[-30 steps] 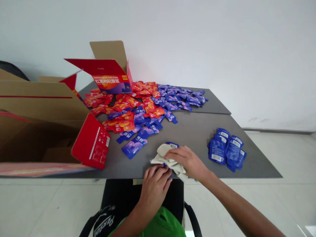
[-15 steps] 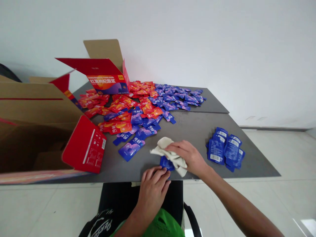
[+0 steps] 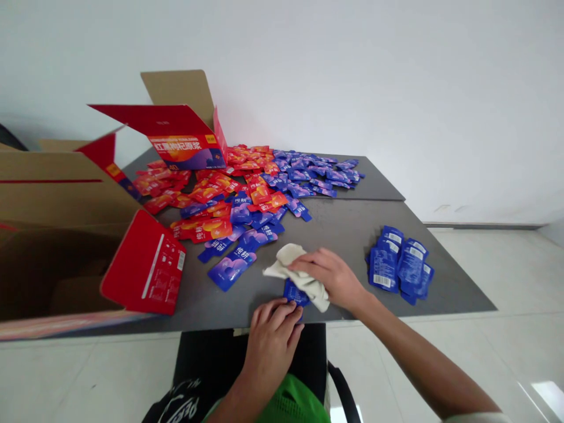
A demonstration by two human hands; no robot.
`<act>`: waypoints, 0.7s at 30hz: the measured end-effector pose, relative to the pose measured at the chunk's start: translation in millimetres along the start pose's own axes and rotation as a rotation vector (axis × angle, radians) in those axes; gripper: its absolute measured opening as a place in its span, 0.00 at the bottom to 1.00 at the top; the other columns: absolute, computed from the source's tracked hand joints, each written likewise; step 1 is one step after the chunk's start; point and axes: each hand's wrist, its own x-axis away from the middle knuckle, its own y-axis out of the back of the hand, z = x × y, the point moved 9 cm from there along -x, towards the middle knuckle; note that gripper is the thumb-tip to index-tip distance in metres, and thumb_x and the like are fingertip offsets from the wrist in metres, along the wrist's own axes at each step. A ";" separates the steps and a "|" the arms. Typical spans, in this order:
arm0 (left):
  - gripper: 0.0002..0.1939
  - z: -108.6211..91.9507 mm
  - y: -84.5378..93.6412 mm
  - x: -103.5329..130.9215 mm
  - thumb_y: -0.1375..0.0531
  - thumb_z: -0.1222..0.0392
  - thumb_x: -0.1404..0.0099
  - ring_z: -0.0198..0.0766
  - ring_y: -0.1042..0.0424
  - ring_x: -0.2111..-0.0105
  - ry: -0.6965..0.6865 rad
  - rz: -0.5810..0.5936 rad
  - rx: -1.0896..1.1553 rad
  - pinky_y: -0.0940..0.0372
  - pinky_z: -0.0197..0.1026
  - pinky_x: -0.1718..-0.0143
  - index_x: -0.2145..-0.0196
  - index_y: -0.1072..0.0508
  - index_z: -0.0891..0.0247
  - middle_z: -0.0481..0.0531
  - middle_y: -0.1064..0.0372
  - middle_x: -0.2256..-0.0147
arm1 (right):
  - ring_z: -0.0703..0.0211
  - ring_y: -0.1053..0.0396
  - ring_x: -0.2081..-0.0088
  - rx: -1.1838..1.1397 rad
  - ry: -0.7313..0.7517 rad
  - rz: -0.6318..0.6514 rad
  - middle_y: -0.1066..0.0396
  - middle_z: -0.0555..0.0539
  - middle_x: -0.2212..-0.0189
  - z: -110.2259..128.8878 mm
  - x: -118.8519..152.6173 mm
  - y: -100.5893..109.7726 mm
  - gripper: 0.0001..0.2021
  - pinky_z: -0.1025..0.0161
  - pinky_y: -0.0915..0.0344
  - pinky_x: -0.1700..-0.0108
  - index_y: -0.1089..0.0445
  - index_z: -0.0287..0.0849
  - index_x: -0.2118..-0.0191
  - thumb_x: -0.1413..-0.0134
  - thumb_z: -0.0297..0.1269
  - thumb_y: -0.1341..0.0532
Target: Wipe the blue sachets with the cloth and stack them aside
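Note:
A crumpled cream cloth is gripped in my right hand, which presses it over the upper right part of a blue pouch. That pouch lies face down near the table's front edge, partly hidden by the cloth and fingers. My left hand holds its lower end against the table with bent fingers. Left of the cloth lies another blue-purple pouch, printed side up. Farther right, several blue pouches are stacked with barcodes showing.
A large open carton fills the left side, its red flap jutting over the table. Behind it stands a smaller open red box. Heaped red pouches and blue-purple pouches spread across the grey table.
My right hand and the cloth have shifted slightly left and up over the pouch. My left hand stays on it. The whole view has moved a little.

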 end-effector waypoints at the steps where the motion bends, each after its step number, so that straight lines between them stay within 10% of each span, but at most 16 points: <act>1: 0.10 0.5 -0.3 -0.4 0.34 0.64 0.32 0.49 0.28 0.52 0.011 0.011 -0.008 0.35 0.53 0.50 0.53 0.20 0.57 0.51 0.21 0.55 | 0.51 0.29 0.53 -0.013 0.027 0.049 0.24 0.41 0.47 14.0 5.8 -8.8 0.19 0.55 0.33 0.52 0.32 0.45 0.37 0.31 0.33 0.40; 4: 0.08 1.0 1.0 -1.7 0.34 0.64 0.32 0.49 0.28 0.53 0.024 0.023 -0.011 0.36 0.53 0.51 0.55 0.20 0.56 0.50 0.21 0.57 | 0.52 0.29 0.53 -0.045 0.012 0.127 0.23 0.43 0.49 17.9 15.2 -29.3 0.17 0.56 0.32 0.51 0.30 0.46 0.40 0.31 0.33 0.40; 11: 0.14 0.3 3.9 -2.4 0.34 0.64 0.32 0.47 0.27 0.50 -0.028 -0.014 0.003 0.35 0.52 0.49 0.49 0.21 0.57 0.50 0.21 0.52 | 0.49 0.29 0.55 0.117 -0.140 0.012 0.24 0.39 0.49 -75.6 -6.1 2.2 0.21 0.54 0.32 0.52 0.28 0.43 0.41 0.39 0.25 0.38; 15: 0.14 -1.6 3.7 -4.0 0.34 0.64 0.33 0.47 0.27 0.50 -0.054 0.012 -0.020 0.35 0.51 0.50 0.50 0.21 0.57 0.51 0.21 0.52 | 0.48 0.29 0.50 0.030 -0.120 -0.063 0.26 0.39 0.45 -37.1 0.9 15.3 0.22 0.53 0.33 0.49 0.32 0.45 0.36 0.34 0.32 0.38; 21: 0.13 -1.0 4.4 -5.2 0.32 0.64 0.34 0.48 0.27 0.51 -0.041 0.024 -0.015 0.35 0.52 0.51 0.52 0.21 0.57 0.50 0.21 0.55 | 0.52 0.29 0.50 -0.079 -0.051 0.130 0.24 0.42 0.47 3.3 16.2 -28.3 0.17 0.56 0.31 0.48 0.29 0.45 0.40 0.32 0.33 0.40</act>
